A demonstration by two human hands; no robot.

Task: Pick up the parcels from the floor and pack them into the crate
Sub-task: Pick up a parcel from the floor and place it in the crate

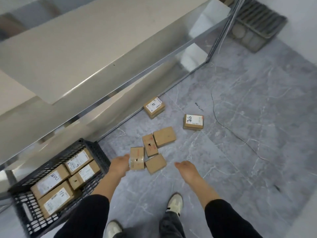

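Crate (96,152) left of left-hand fingers (126,157); parcel cluster (151,148) just beyond them; two parcels (193,121) farther.

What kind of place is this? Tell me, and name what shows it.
Probably a parcel sorting or storage room. Small cardboard parcels with shipping labels lie loose on a grey tiled floor, a black plastic crate already holds several more, and long metal-framed shelving runs along one side.

Both arms reach forward and down in black sleeves pushed up. The left hand (120,164) is blurry, so its fingers are hard to see. The right hand (186,169) hangs loose, holding nothing.
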